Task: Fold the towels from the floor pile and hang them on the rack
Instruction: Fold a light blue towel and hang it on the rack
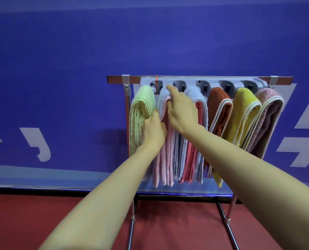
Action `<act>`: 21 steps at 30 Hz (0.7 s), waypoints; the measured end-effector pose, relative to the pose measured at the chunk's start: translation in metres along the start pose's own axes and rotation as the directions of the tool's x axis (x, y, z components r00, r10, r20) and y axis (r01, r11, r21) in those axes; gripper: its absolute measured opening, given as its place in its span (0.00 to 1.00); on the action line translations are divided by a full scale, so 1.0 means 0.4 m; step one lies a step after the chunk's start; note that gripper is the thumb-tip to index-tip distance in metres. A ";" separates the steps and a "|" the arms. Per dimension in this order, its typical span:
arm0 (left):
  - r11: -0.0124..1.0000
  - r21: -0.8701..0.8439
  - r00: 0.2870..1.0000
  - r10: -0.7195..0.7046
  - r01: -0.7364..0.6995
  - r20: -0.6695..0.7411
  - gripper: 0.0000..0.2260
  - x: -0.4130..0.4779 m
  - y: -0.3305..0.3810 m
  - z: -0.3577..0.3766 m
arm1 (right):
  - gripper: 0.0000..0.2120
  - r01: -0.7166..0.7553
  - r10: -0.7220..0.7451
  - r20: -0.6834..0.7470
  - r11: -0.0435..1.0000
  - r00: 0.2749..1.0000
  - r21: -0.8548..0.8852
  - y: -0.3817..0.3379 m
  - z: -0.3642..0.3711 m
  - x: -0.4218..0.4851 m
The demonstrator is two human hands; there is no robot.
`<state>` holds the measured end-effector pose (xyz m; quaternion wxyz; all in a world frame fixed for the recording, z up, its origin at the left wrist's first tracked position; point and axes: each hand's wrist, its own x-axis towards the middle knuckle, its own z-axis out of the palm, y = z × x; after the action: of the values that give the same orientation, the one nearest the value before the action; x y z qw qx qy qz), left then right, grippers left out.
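A metal rack [200,79] with a grey holder bar stands against the blue wall. Several folded towels hang from it: light green [141,112], pale blue with pink [165,156], blue with red [195,141], rust [219,107], yellow [244,112] and mauve [271,120]. My right hand [180,109] lies on top of the pale blue and pink towel, index finger stretched up to the holder and the other fingers curled round its fold. My left hand [154,130] grips the same towel's left side, between it and the green towel.
The rack's chrome legs [132,222] stand on a red floor [41,222]. A blue banner wall [78,69] with pale lettering runs behind. No floor pile is in view.
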<state>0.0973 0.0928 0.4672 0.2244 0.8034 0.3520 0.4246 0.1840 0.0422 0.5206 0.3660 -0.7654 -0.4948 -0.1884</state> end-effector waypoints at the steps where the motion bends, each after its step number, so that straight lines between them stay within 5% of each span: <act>1: 0.999 0.044 1.000 0.007 -0.008 0.026 0.07 -0.002 0.002 0.001 | 0.23 -0.003 0.003 0.000 1.000 1.000 0.007 0.001 0.000 -0.001; 7: 0.995 0.100 0.994 0.012 -0.023 0.110 0.07 0.019 0.016 0.019 | 0.26 -0.120 0.118 0.035 0.989 0.992 0.082 -0.014 0.000 -0.013; 11: 1.000 -0.021 0.991 0.008 -0.005 0.131 0.14 -0.007 0.016 0.023 | 0.17 -0.271 0.267 0.047 0.950 0.963 0.153 -0.018 0.006 -0.019; 21: 0.963 0.268 0.991 0.008 -0.043 0.131 0.14 0.018 0.000 0.058 | 0.05 -0.308 0.271 0.155 0.894 0.950 0.324 -0.022 -0.016 -0.045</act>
<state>0.1195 0.0969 0.4583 0.1297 0.8566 0.3810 0.3227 0.1686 0.0284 0.5163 0.4914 -0.7634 -0.4193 -0.0015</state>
